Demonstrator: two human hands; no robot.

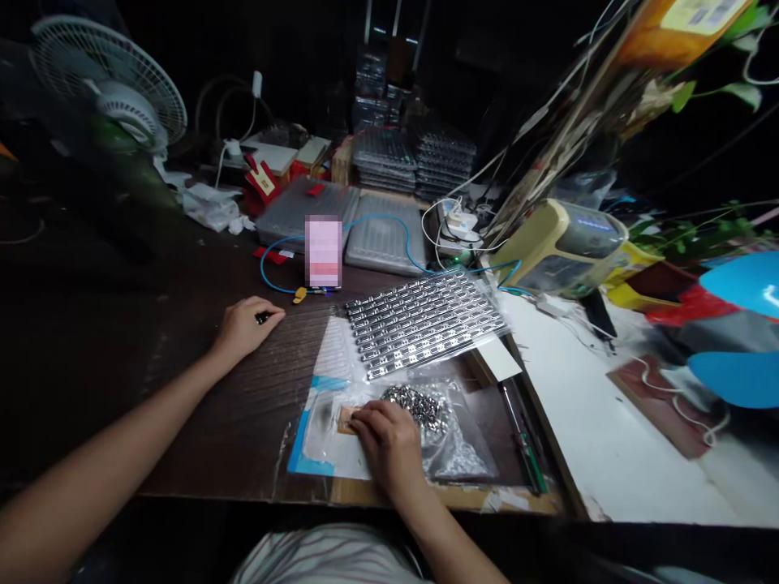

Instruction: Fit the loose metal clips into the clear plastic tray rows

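My left hand (242, 328) is closed above the dark table, with a small black shiny piece (263, 317) showing between its fingers; its exact kind is too small to tell. My right hand (393, 442) is closed in a pinch over a small tan square (346, 419) lying on a clear plastic bag with blue edges. What the right fingertips hold is hidden. Beside that hand lies a heap of small shiny metal parts (419, 405) on clear plastic. Behind it rests a clear tray (426, 320) filled with rows of small metal parts.
A propped phone (324, 251) with a blue cable stands behind my left hand. Stacked clear trays (389, 231) sit farther back. A green-handled tool (532, 466) lies right of the bag. A fan (113, 81) is at left, a cream-coloured device (557, 247) at right.
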